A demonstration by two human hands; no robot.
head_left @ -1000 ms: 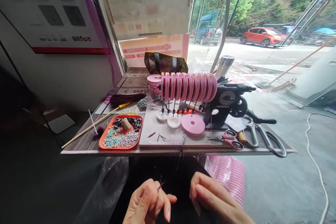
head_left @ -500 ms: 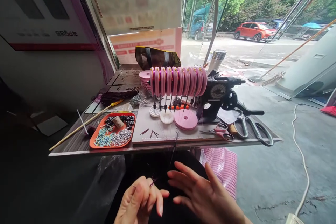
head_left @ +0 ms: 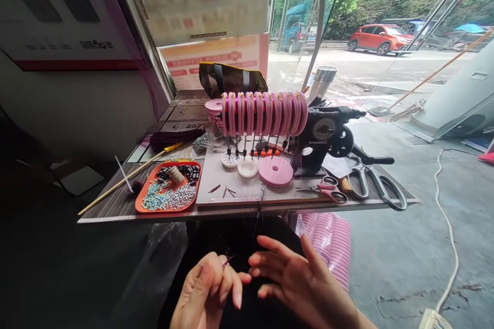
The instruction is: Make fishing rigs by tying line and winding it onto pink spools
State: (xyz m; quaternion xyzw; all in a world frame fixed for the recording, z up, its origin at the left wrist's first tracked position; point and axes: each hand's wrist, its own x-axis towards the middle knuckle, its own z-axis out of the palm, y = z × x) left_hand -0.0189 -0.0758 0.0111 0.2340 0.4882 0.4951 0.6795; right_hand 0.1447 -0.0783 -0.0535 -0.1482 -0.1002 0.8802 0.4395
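Below the table edge, my left hand [head_left: 210,288] is closed, pinching a short length of dark purple thread [head_left: 227,261] between thumb and fingers. My right hand [head_left: 295,277] is beside it with palm turned inward and fingers spread, holding nothing that I can see. A dark thread bundle [head_left: 259,205] hangs over the table's front edge above the hands. On the board [head_left: 210,164] lie small dark thread pieces [head_left: 228,193], a pink foam disc [head_left: 285,175] and a white round dish [head_left: 247,167].
Pink foam spools [head_left: 264,114] sit in a row on a black hand-cranked machine [head_left: 322,131]. An orange tray [head_left: 154,207] of beads is at left, beside a wooden stick [head_left: 119,185]. Pink scissors [head_left: 328,189] and large shears [head_left: 389,190] lie at right. Wrapped pink discs [head_left: 328,241] are under the table.
The view has shifted slightly, so the table and machine appear a little higher and to the right. Both hands keep nearly the same pose, the left still pinching the thread.
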